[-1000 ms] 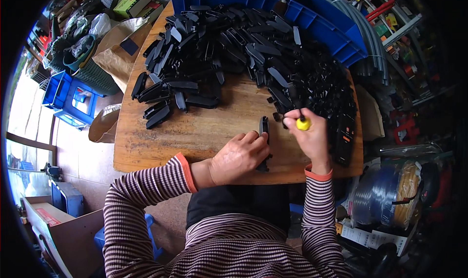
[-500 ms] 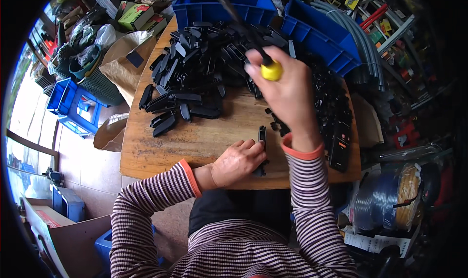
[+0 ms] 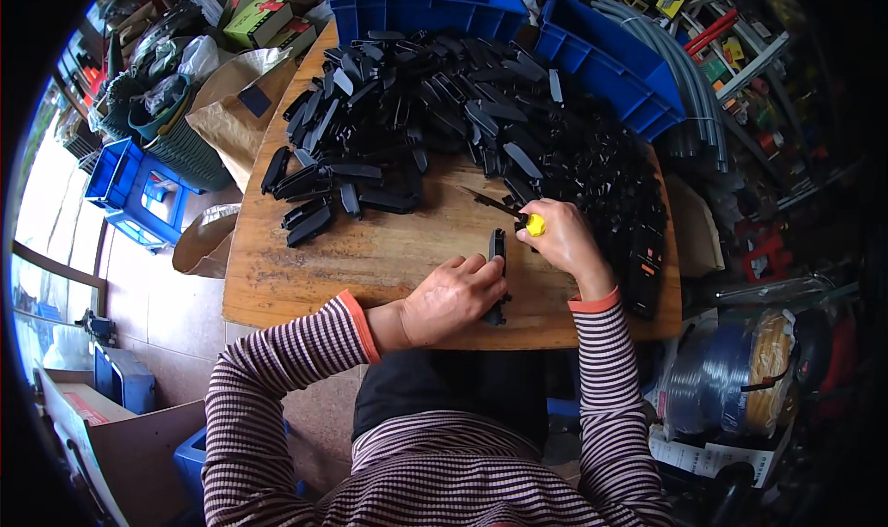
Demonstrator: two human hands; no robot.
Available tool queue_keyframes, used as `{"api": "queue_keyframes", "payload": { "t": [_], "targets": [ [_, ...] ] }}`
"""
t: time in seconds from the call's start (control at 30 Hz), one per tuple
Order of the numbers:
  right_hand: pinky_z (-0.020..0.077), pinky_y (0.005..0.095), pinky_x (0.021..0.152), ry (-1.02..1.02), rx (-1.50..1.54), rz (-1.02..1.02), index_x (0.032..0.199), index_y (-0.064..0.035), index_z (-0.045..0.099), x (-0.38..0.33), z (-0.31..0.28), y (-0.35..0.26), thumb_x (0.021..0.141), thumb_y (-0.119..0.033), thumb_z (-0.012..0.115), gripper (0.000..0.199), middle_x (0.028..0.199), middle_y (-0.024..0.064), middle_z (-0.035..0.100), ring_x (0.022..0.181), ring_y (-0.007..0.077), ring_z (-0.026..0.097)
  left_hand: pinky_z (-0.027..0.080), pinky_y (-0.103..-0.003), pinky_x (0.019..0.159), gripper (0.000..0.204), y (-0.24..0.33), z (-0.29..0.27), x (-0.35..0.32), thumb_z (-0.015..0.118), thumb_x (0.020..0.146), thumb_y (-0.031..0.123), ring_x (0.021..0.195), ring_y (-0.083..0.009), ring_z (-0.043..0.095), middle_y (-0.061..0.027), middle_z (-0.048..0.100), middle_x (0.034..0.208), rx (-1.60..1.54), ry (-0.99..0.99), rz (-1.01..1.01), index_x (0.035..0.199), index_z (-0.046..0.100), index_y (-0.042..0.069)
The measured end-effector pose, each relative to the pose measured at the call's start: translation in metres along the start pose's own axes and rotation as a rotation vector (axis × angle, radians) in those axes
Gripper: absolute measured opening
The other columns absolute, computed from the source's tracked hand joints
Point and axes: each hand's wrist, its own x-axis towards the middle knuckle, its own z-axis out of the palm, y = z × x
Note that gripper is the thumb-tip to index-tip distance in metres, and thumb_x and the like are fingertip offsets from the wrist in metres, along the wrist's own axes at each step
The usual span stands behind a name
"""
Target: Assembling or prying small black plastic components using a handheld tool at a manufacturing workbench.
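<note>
My left hand (image 3: 451, 294) is closed on a narrow black plastic part (image 3: 498, 242), pressing it down near the table's front edge. The part's slotted far end sticks out past my fingers, and its near end shows below them. My right hand (image 3: 566, 240) is closed around a screwdriver-like tool (image 3: 535, 224) with a yellow end and a dark shaft. The shaft points to the far left, low over the wood, and its exact tip is hard to make out. Small black pieces lie close to the right hand, partly hidden by it.
A large heap of black plastic parts (image 3: 416, 102) covers the far half of the wooden table (image 3: 305, 291). Smaller black pieces (image 3: 620, 176) pile up at the right, beside a dark remote-like object (image 3: 645, 268). Two blue bins (image 3: 425, 17) stand behind; paper bags (image 3: 242, 111) are left.
My right hand has come down from its raised place with the tool, and the shaft now points low to the far left. My left hand stays on the black part.
</note>
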Motion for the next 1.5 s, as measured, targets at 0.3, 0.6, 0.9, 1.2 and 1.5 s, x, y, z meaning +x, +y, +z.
{"api": "queue_keyframes", "payload": {
  "t": [0.3,0.6,0.9,1.2,1.5],
  "targets": [
    [0.0517,0.0389,0.061,0.179,0.268,-0.041,0.085,-0.0003,0.061,-0.016,0.011,-0.035,0.077,-0.004,0.072,0.015,0.081,0.0155,0.065,0.072,0.0353,0.065,0.051,-0.037,0.082,0.048,0.001,-0.005,-0.001,0.069,0.069,0.025,0.100,-0.0284,0.057,-0.0173,0.053,0.124,-0.017,-0.033,-0.007,0.108,0.058,0.000],
    [0.0515,0.0367,0.060,0.048,-0.045,-0.256,0.087,-0.0003,0.061,-0.010,0.006,-0.037,0.075,-0.003,0.072,0.016,0.079,0.0171,0.065,0.073,0.0352,0.065,0.050,-0.037,0.085,0.045,0.001,0.002,-0.005,0.067,0.071,0.023,0.104,-0.0291,0.057,-0.0179,0.053,0.127,0.012,0.018,0.028,0.109,0.058,0.000],
    [0.0448,0.0220,0.055,0.455,0.913,0.071,0.086,-0.0046,0.060,0.017,0.005,-0.057,0.089,-0.012,0.069,0.012,0.074,0.0057,0.063,0.062,0.0078,0.057,0.050,-0.036,0.086,0.043,0.004,-0.004,-0.003,0.066,0.072,0.021,0.107,-0.0284,0.056,-0.0178,0.053,0.128,-0.005,-0.037,0.002,0.110,0.059,0.001],
    [0.0487,0.0279,0.060,0.377,0.554,0.148,0.091,-0.0023,0.065,-0.016,-0.014,-0.007,0.085,-0.014,0.073,0.015,0.074,0.0085,0.065,0.065,0.0143,0.061,0.051,-0.035,0.083,0.036,-0.019,-0.015,0.015,0.061,0.077,0.016,0.107,-0.0251,0.056,-0.0136,0.056,0.125,0.041,0.056,0.169,0.110,0.061,0.005],
    [0.0518,0.0388,0.072,0.119,0.078,0.117,0.094,0.0015,0.067,-0.037,0.007,-0.004,0.075,-0.008,0.076,0.023,0.092,0.0175,0.066,0.083,0.0364,0.065,0.046,-0.035,0.085,0.024,-0.044,-0.036,0.020,0.063,0.081,0.016,0.100,-0.0243,0.057,-0.0063,0.059,0.105,0.205,-0.048,-0.035,0.103,0.060,0.008]
  ]
}}
